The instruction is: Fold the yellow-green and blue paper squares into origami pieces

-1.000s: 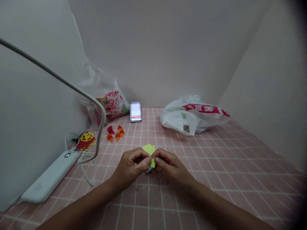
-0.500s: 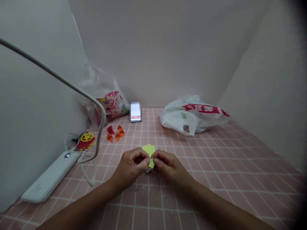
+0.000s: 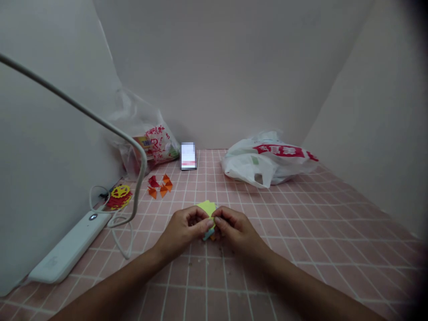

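Observation:
A yellow sheet of paper (image 3: 207, 207) is pinched between both my hands at the middle of the tabletop. My left hand (image 3: 189, 227) grips its left side with thumb and forefinger. From the other side my right hand (image 3: 234, 225) pinches the right edge, its fingertips almost touching those of the left. Below the yellow paper shows a bit of light-blue paper (image 3: 208, 234), with a sliver of orange beside it. The fingers partly cover these papers, so their full shape is hidden.
Small folded orange papers (image 3: 163, 191) and a red one (image 3: 153, 181) lie ahead to the left. Behind stand a lit phone (image 3: 188, 156) and two plastic bags (image 3: 160, 145). Red and yellow cut-outs (image 3: 120, 191), a white power bank-like device (image 3: 70, 247) and a thick cable (image 3: 80, 104) occupy the left.
The lower part of the yellow paper, which stuck out between my thumbs, is now folded up or covered. More of the light-blue paper shows underneath.

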Tool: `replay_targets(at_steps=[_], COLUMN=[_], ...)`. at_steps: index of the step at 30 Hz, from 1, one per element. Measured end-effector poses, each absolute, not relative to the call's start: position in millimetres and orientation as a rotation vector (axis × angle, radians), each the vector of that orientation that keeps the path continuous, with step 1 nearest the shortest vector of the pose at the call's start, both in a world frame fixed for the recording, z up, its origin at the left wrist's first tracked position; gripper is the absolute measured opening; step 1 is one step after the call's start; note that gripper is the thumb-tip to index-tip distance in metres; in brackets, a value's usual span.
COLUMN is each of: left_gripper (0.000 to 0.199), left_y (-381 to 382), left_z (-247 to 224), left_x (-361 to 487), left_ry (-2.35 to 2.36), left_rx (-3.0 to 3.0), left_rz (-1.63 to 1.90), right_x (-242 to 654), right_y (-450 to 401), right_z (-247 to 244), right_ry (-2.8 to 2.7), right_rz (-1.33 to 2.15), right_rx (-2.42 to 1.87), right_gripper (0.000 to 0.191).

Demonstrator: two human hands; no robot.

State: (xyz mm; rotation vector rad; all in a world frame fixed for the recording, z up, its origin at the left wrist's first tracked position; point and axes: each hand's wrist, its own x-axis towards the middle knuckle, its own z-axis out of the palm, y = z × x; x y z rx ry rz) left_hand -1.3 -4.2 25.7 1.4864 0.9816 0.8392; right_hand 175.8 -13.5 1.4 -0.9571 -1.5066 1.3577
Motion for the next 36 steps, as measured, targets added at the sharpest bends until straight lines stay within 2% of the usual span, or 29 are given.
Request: replay_targets(at_steps=[3, 9, 14, 18, 36], left_gripper=[0.023, 0.026, 0.032, 0.033, 0.028], left_y=[-2, 2, 1, 0, -5], left_z=[23, 22, 18, 15, 12], left_x=[-1, -3, -1, 1, 4], left_ry=[1.019, 1.046, 1.009, 1.009, 1.017], left_rx=[1.482, 1.417, 1.34, 1.271, 1.316], left_rz=[0.847, 0.879, 0.788, 0.854, 1.003], right_x=[175, 172, 174, 170, 171], right_y=[-12, -10, -9, -10, -15], right_z=[2, -3, -3, -4, 0], right_ry=[-1.471, -1.209, -1.204, -1.147, -1.449], right_rz=[1.337, 1.522, 1.432, 1.517, 1.351], right_rx=[-0.968, -0.901, -0.921, -0.862, -1.005], right_gripper=[0.018, 0.02, 0.024, 0.027, 0.021])
